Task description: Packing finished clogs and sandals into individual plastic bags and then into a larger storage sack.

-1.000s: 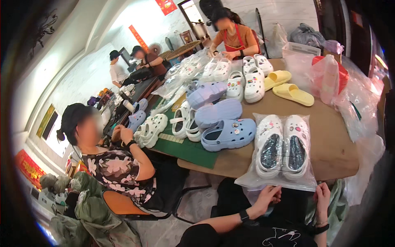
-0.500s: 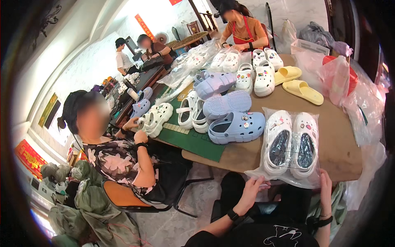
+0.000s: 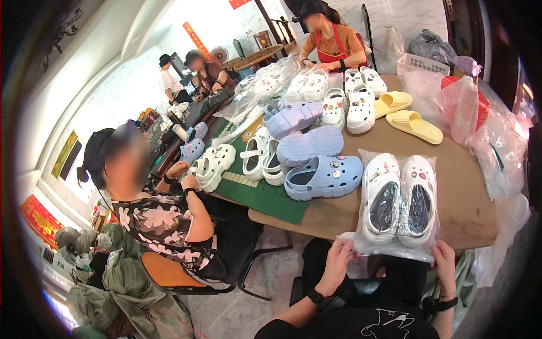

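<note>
Left hand (image 3: 337,263) and right hand (image 3: 444,263) pinched near corners of clear rectangular plastic bag (image 3: 387,248) | white rounded clogs (image 3: 421,176) inside, at brown tabletop's (image 3: 464,189) edge | pale-blue chunky clogs (image 3: 324,178) crowded left; yellow open-toed slides (image 3: 415,127) lay beyond

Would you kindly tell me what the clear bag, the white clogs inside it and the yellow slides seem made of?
Clear bag: thin, glossy plastic film, given its transparency and crinkles.
White clogs: probably smooth moulded foam; thick, rounded shapes suggest it.
Yellow slides: foam or rubber perhaps, matte, uniformly coloured.
</note>
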The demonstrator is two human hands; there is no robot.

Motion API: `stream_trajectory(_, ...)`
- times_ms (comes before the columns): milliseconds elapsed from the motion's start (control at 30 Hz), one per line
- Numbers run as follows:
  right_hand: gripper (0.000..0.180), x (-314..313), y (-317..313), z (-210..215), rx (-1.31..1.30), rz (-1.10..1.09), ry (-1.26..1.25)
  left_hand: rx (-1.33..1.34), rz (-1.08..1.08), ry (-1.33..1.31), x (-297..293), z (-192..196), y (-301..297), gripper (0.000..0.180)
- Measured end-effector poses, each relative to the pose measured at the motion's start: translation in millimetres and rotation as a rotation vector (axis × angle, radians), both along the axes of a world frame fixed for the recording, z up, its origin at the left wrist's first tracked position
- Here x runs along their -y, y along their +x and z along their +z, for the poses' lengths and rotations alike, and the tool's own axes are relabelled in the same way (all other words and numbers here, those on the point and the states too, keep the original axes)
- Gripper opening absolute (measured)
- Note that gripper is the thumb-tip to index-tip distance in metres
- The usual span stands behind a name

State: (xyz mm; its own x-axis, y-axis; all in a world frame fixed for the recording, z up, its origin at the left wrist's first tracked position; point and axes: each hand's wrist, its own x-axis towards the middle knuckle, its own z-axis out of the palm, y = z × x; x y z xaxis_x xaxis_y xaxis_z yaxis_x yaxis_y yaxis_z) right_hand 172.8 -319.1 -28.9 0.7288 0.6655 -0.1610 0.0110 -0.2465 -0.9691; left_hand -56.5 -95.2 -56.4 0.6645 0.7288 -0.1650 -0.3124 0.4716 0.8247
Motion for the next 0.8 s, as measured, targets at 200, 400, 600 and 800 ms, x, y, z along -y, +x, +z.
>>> stream_trajectory(200, 0.015, 33.1, 5.0, 3.8, -0.128, 0.155, -0.098, -0.129, -0.199, 0.110, 0.7, 3.4, -26.4, 0.025)
stream_trajectory(400, 0.037, 22.4, 2.3, 13.8, -0.016, -0.082, 0.101, -0.112, 0.078, 0.194, -13.2, 9.3, -15.9, 0.036)
stream_trajectory(600, 0.057, 20.1, 2.6, -34.6, -0.096, 0.061, -0.003, -0.307, -0.075, 0.778, -17.6, 29.0, 3.8, 0.054)
stream_trajectory(800, 0.069, -1.1, -2.1, -45.0, -0.189, 0.088, 0.269, -0.134, -0.207, 0.501, -21.4, -0.1, 40.7, 0.065)
